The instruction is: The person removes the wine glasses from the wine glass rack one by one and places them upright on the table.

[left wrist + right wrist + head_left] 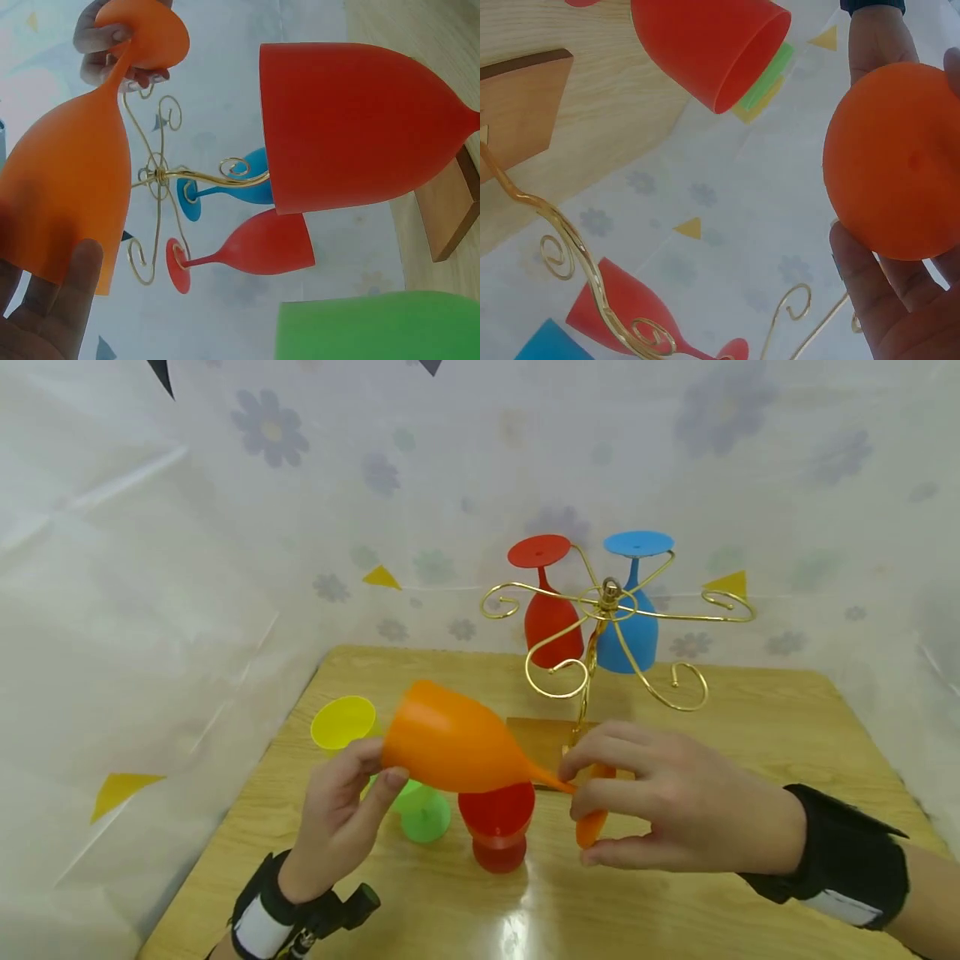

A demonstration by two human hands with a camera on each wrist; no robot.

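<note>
The left hand curls its thumb and fingers around the rim end of the orange goblet, which lies tilted in the air above the table, bowl to the left and stem running right. The right hand pinches the goblet's round foot between thumb and fingertips; from the head view the palm hides most of that foot, while the right wrist view shows its flat underside filling the gap between the fingers.

Below the held goblet a red goblet stands upright on the table, its upper part partly covered by the orange bowl. A green goblet is largely hidden behind the left fingers, and only the mouth of a yellow goblet shows beside them.

Farther back, a gold wire rack on a wooden base carries a red goblet and a blue goblet hanging upside down.
</note>
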